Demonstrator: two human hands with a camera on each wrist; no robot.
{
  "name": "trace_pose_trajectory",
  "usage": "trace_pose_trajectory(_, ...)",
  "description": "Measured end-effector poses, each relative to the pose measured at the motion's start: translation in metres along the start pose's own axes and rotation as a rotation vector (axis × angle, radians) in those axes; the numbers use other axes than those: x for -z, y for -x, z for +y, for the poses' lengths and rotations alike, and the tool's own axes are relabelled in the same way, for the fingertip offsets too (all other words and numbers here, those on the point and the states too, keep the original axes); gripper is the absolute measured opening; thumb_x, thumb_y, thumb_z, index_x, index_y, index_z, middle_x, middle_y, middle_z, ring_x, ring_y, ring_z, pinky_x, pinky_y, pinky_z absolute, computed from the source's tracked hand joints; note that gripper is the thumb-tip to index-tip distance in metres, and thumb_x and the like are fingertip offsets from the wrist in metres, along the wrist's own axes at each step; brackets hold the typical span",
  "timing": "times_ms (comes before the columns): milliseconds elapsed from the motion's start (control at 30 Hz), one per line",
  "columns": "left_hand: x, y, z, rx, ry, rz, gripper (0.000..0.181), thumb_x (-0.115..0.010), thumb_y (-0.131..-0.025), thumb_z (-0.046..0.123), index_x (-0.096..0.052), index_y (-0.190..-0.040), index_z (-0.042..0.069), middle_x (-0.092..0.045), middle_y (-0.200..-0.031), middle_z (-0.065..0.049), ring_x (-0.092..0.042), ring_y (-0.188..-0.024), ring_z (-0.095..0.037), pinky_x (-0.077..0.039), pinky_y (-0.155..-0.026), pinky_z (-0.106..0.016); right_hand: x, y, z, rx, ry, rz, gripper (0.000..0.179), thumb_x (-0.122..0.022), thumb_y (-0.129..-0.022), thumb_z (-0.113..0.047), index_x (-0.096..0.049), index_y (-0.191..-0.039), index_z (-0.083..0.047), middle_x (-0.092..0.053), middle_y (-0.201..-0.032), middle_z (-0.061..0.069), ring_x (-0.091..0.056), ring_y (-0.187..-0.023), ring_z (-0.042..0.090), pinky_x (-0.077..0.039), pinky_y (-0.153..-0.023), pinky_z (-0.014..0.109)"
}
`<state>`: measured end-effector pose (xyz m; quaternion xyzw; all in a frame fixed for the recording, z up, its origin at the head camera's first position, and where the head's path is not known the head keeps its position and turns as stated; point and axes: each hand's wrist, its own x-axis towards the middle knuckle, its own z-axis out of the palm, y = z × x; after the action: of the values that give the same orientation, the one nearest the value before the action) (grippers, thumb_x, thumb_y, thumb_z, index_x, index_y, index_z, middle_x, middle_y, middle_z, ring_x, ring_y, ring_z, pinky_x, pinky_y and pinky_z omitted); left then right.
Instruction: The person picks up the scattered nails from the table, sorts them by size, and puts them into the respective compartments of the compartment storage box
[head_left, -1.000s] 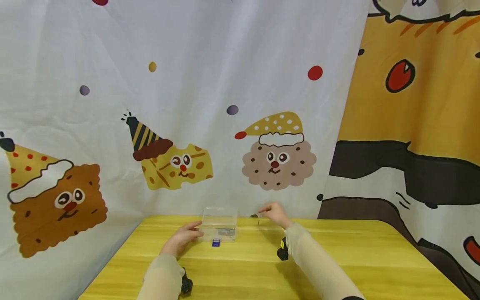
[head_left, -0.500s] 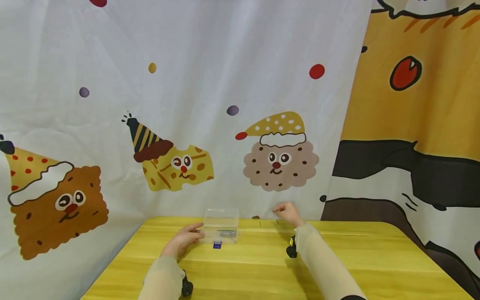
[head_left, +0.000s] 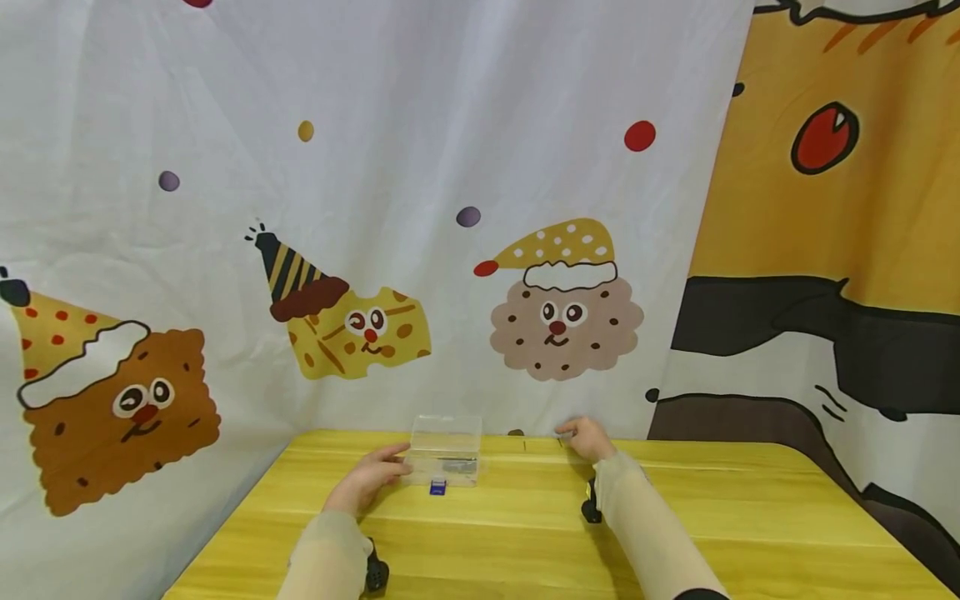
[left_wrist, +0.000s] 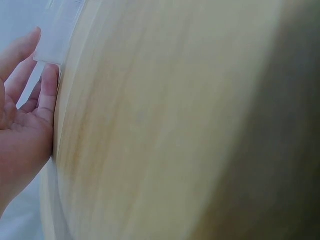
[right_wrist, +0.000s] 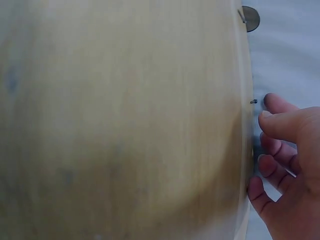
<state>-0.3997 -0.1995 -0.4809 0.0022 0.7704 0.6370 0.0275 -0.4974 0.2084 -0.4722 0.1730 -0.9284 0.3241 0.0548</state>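
Note:
A clear plastic box [head_left: 442, 468] with its lid [head_left: 446, 433] raised stands near the back of the table, a blue latch [head_left: 438, 487] at its front. Thin dark pieces [head_left: 459, 465] lie inside, too small to tell. My left hand [head_left: 369, 481] touches the box's left end with fairly straight, spread fingers. Farther right, two thin dark pins stand upright, one left pin [head_left: 524, 445] and one right pin [head_left: 559, 442]. My right hand [head_left: 590, 439] is just beside the right pin, fingers loosely bent; in the right wrist view the fingertips [right_wrist: 266, 115] are apart from it.
The yellow wood-grain table [head_left: 480, 550] ends at a white cartoon-printed curtain [head_left: 450, 333] close behind the box and pins. A dark oval [right_wrist: 251, 19] by the left pin is part of the curtain's print.
My right hand has moved right from the left pin and come down beside a second pin, which now stands apart from its fingers. My left hand stays at the box.

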Motion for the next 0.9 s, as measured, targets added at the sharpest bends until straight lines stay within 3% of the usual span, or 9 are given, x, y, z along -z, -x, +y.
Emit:
trace_pose_trajectory(367,0.0,0.0,-0.001,-0.003,0.005,0.01,0.06,-0.068,-0.086,0.0,-0.045,-0.141,-0.006,-0.052,-0.124,-0.024,-0.051,-0.111,-0.032,-0.042,-0.097,-0.049,0.002,0.005,-0.006,-0.008,0.061,-0.018,0.036,-0.054,-0.078,0.014,-0.075,-0.104,0.0,-0.068,-0.107,0.014,-0.05,-0.078,0.021,-0.041,-0.068,0.034)
trace_pose_trajectory(600,-0.001,0.002,-0.001,0.003,0.014,0.009,0.061,-0.07,-0.085,-0.001,-0.046,-0.14,-0.007,-0.054,-0.12,-0.024,-0.053,-0.108,-0.03,-0.043,-0.096,-0.049,0.003,0.011,-0.006,0.049,0.062,0.038,0.023,-0.064,-0.077,0.012,-0.077,-0.093,0.003,-0.071,-0.094,0.014,-0.064,-0.091,0.032,-0.052,-0.081,0.044)
trace_pose_trajectory(900,0.0,0.0,0.0,-0.002,0.027,-0.003,0.061,-0.067,-0.086,-0.002,-0.043,-0.141,-0.007,-0.052,-0.12,-0.024,-0.053,-0.106,-0.028,-0.043,-0.097,-0.048,0.007,0.015,-0.008,0.071,0.053,0.045,0.003,-0.075,-0.076,0.002,-0.076,-0.079,0.001,-0.07,-0.078,0.007,-0.061,-0.075,0.021,-0.052,-0.074,0.038)
